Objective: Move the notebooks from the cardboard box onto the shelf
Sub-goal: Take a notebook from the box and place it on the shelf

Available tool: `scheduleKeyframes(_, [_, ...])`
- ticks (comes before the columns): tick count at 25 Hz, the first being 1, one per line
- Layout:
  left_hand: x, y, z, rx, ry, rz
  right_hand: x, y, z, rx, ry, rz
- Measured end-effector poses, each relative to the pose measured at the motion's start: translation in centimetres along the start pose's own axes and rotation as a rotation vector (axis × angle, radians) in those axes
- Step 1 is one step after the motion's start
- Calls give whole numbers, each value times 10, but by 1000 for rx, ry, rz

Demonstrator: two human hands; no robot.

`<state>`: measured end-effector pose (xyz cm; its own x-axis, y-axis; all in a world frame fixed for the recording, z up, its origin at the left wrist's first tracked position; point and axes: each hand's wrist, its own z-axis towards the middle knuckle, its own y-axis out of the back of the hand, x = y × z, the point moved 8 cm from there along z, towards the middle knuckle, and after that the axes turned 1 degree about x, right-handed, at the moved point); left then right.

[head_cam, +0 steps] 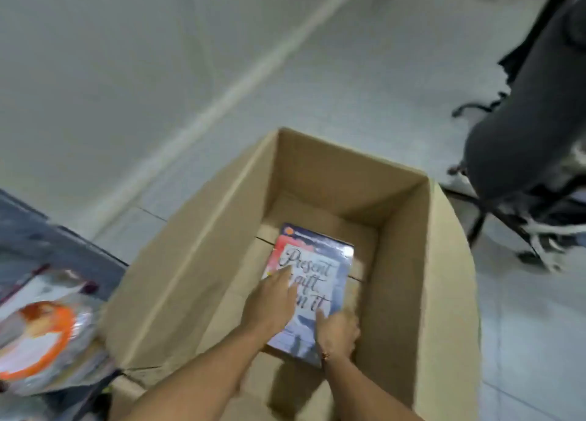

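Notebook (312, 289) lies flat on the floor of the cardboard box (203, 255), long axis running away from the person. Left hand (274, 303) presses open-palmed on the cover; right hand (337, 333) curls around the near right corner, taking hold. Both hands are already on it, so the lift looks ready.

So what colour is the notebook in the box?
Mostly blue, red-pink at the top, dark script lettering: the notebook, head view.
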<state>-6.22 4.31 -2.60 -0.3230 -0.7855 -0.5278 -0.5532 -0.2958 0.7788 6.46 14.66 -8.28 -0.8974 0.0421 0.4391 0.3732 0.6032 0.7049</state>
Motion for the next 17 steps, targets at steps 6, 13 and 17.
scheduleKeyframes(6, [115,-77,0,106,659,36,-55,-57,42,234,-224,15])
scheduleKeyframes(13, [126,-73,3,125,782,9,-49,-45,36,-2,-316,63])
scheduleKeyframes(17, [99,-44,8,150,534,151,-36,-26,23,-86,-228,218])
